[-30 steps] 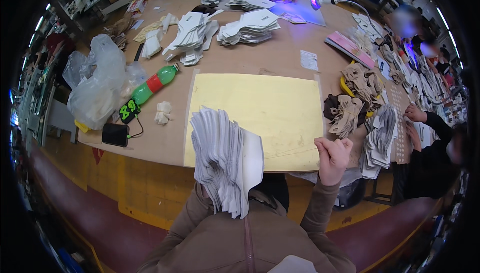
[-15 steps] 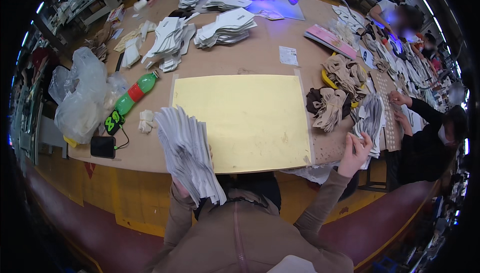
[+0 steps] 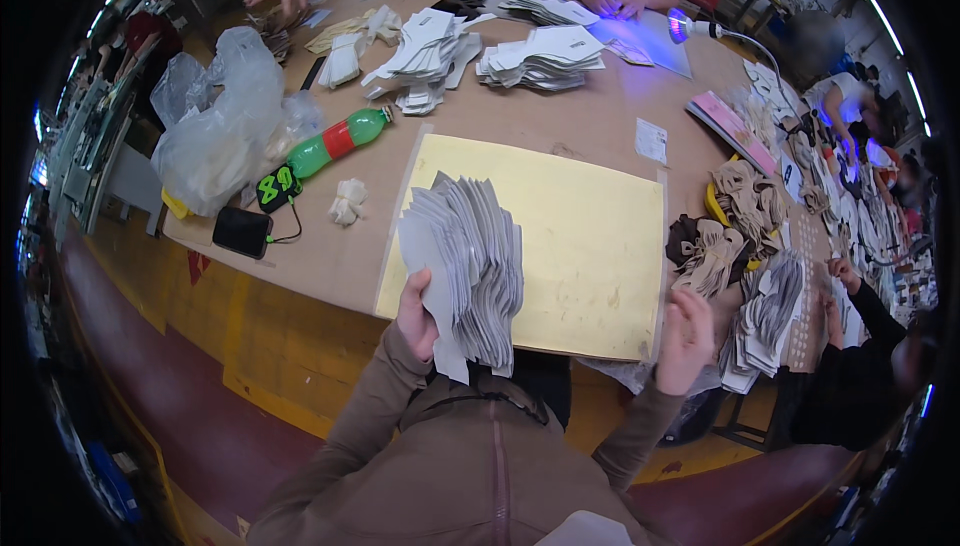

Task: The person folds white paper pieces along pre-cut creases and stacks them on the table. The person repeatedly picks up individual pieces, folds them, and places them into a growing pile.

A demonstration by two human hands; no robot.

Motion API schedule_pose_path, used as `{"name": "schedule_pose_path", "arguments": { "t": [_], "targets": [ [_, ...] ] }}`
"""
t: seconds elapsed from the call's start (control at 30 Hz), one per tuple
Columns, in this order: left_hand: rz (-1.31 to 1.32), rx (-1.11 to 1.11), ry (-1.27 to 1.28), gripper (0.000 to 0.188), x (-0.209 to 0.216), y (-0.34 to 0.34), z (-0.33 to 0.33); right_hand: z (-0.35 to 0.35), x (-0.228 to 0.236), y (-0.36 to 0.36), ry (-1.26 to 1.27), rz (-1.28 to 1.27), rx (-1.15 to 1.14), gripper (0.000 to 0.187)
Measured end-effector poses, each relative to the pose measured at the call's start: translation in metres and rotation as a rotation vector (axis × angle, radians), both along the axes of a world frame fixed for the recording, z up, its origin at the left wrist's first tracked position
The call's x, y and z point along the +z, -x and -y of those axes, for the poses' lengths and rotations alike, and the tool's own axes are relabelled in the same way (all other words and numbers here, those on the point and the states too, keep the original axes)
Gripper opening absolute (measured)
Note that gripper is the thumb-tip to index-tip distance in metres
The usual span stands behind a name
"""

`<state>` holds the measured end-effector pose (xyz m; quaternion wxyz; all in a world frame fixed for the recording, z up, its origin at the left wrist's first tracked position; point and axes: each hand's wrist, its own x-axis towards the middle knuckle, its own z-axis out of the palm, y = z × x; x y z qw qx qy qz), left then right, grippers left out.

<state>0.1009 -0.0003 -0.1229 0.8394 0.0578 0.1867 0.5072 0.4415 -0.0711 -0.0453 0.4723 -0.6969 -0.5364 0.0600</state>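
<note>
A thick, fanned stack of grey-white cut pieces [image 3: 462, 271] is gripped at its lower left edge by my left hand [image 3: 418, 316]. It stands tilted above the front left part of a yellow sheet [image 3: 590, 236], which lies on the brown-covered table. The fingers round the back of the stack are hidden. My right hand [image 3: 686, 344] is raised near the sheet's front right corner, fingers loosely bent and apart, nothing visible in it. Beyond it lies another pile of grey-white pieces [image 3: 765, 311], with bundles of beige pieces [image 3: 712, 254] farther back.
To the left are a green bottle [image 3: 340, 139], a clear plastic bag [image 3: 225, 136], a phone [image 3: 240, 233] and a small white bundle [image 3: 348, 202]. White piles [image 3: 545, 58] stand at the back near a purple lamp [image 3: 682, 26]. Co-workers' hands [image 3: 625, 3] are across the table and at right.
The view has turned. My left hand has brought the stack rightward over the yellow sheet and more upright. My right hand has moved away from the right-hand pile toward the sheet's corner.
</note>
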Motion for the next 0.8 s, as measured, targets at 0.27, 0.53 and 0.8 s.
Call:
{"name": "schedule_pose_path", "arguments": {
  "t": [0.27,0.53,0.8],
  "targets": [
    [-0.250,0.072,-0.002,0.065,0.019,-0.012,0.005,-0.030,0.032,0.117,0.087,-0.171,0.700,0.053],
    [-0.291,0.113,-0.043,0.063,0.023,-0.038,0.010,-0.059,-0.034,0.140,0.235,-0.404,0.573,0.072],
    [-0.680,0.036,-0.213,0.076,0.009,-0.050,-0.002,-0.066,-0.053,0.125,0.166,-0.232,0.385,0.065]
  ]
}}
